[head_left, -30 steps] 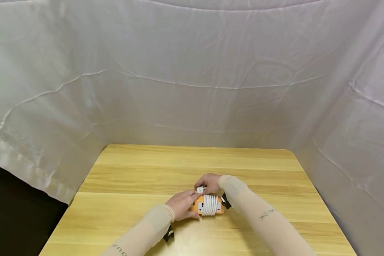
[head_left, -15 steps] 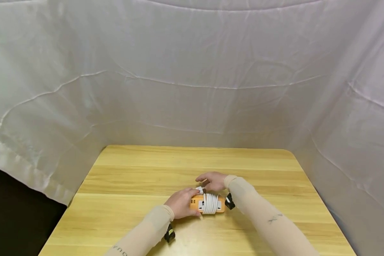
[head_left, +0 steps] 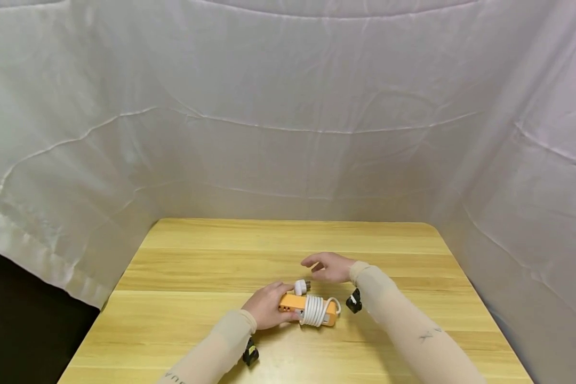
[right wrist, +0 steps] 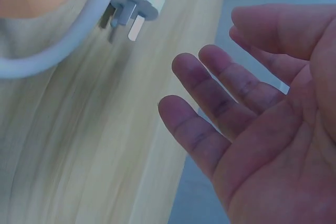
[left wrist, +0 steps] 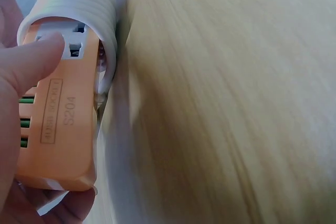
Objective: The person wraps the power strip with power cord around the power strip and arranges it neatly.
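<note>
My left hand (head_left: 267, 308) grips the left end of an orange power strip (head_left: 293, 303). In the left wrist view, the thumb (left wrist: 44, 59) lies over the socket face and other fingers curl at the strip's far side. White cable (head_left: 313, 311) is wound in several turns round the strip, and a short loop stands out at its right end. The white plug (head_left: 300, 287) sits behind the strip beside my left fingertips; its metal prongs (right wrist: 137, 27) show in the right wrist view. My right hand (head_left: 333, 266) hovers apart, behind and right of the plug, fingers loosely spread and holding nothing.
The wooden table (head_left: 197, 266) extends around the strip on all sides. Pale hanging cloth (head_left: 293, 160) encloses its back and sides. A dark area (head_left: 29, 309) lies beyond the table at left.
My right hand has left the plug and drawn away to the right and back. The strip has tilted and turned slightly in my left hand, and a cable loop now shows at its right end.
</note>
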Motion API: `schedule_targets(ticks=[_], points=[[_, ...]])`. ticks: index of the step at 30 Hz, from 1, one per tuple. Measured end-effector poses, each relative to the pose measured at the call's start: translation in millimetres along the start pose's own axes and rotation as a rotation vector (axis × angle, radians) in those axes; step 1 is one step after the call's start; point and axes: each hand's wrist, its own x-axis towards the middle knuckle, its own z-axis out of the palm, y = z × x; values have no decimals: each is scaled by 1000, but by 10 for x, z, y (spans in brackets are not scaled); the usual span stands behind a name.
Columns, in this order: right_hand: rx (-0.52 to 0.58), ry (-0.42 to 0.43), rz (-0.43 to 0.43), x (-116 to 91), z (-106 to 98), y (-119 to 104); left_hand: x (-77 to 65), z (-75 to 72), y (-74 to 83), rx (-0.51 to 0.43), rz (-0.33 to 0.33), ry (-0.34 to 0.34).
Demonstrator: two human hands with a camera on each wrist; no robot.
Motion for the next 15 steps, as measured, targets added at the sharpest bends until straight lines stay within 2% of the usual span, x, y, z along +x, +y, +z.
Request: schedule_targets(ticks=[12, 15], points=[[15, 104, 25, -246, -83, 194, -41, -69, -12, 9, -62, -15], [32, 137, 31, -351, -101, 251, -70, -125, -26, 4, -58, -1]])
